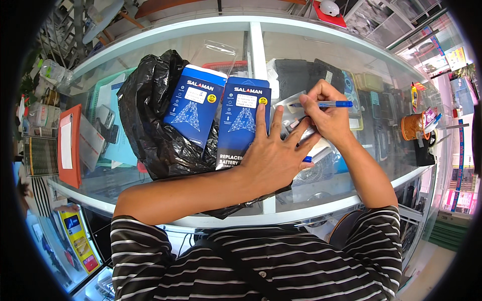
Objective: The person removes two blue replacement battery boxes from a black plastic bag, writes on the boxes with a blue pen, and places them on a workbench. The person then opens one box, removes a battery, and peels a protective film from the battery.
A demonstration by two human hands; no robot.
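Observation:
My right hand [329, 118] grips a blue ballpoint pen [337, 104], its tip over a small clear plastic packet [287, 120] with something pale inside. My left hand [268, 153] lies palm down with fingers spread, across the edge of a blue battery box [244, 118] and the packet. By its thumb a short blue piece like a pen cap [307, 159] sticks out; whether it is gripped I cannot tell. Left of that box lies a second blue box [197, 103], tilted. Both rest on a crumpled black plastic bag [145, 115]. Each has a white label with handwriting.
Everything lies on a glass-topped display counter [255, 37] with a white frame. Phones and cases show beneath the glass at right. An orange folder [70, 145] is at the left end. An orange tub [414, 126] with packets stands at the right end.

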